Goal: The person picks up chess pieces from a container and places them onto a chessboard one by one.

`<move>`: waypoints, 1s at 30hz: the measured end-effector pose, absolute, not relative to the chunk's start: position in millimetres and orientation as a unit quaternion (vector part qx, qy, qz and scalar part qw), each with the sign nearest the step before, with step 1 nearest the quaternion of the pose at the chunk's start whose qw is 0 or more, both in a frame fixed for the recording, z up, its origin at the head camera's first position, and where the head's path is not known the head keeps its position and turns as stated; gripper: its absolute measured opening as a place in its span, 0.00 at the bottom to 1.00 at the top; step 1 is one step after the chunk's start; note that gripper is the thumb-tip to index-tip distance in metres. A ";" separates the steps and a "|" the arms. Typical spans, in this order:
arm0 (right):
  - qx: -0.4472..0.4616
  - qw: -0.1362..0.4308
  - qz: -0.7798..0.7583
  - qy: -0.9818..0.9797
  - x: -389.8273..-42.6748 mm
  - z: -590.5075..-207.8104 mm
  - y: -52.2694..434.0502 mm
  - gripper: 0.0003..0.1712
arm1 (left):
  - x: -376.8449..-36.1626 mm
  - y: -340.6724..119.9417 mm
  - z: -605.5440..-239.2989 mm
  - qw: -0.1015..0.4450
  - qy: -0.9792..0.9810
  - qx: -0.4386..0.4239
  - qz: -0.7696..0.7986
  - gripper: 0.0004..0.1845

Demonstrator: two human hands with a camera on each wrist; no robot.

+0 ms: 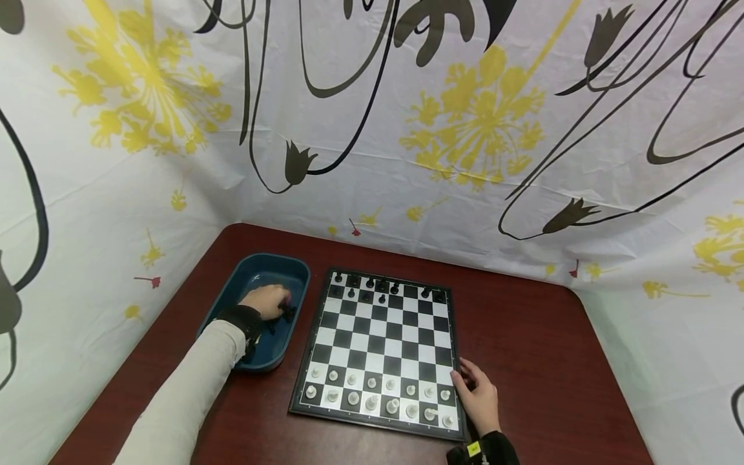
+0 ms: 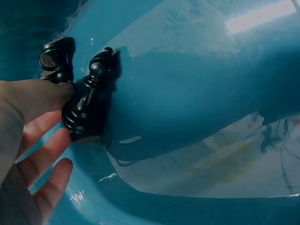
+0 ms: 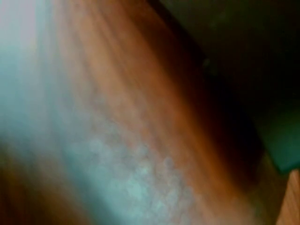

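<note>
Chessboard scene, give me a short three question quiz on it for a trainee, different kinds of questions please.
1. True or false: the left hand is inside the blue tray.
2. What does the left hand grip in the left wrist view? A) a white pawn B) a black chess piece C) a cloth
3. Fill in: the right hand rests at the near right corner of the ____.

Key
1. True.
2. B; a second black piece lies beside it in the tray.
3. Chessboard; white pieces fill its near rows, black ones its far rows.
</note>
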State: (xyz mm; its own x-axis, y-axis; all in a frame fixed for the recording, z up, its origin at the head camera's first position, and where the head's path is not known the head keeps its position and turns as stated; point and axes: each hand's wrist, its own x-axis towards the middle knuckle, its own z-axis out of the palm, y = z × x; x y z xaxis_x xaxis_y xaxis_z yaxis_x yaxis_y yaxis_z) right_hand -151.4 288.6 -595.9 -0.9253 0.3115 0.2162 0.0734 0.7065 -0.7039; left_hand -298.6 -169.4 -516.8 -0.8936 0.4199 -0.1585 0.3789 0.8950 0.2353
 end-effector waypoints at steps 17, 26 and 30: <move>-0.100 0.175 0.375 -0.905 -151.2 -595.1 290.1 0.19 | -310.2 -180.8 -493.3 0.078 0.963 0.218 0.134 0.04; -0.100 0.177 0.377 -0.904 -149.9 -595.8 290.6 0.19 | -320.2 -168.3 -469.8 0.071 0.962 0.226 0.138 0.01; -0.090 0.180 0.380 -0.903 -150.3 -593.7 288.2 0.19 | -325.2 -153.5 -456.9 0.071 0.960 0.233 0.136 0.02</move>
State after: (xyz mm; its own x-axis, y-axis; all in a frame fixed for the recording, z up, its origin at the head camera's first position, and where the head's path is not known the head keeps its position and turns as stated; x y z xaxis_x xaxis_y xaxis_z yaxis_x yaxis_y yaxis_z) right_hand -150.3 288.2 -593.7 -0.9190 0.2995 0.2564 0.0262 0.6953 -0.7182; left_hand -325.2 -153.5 -456.9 -0.8815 0.4666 -0.0728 0.4282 0.8547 0.2935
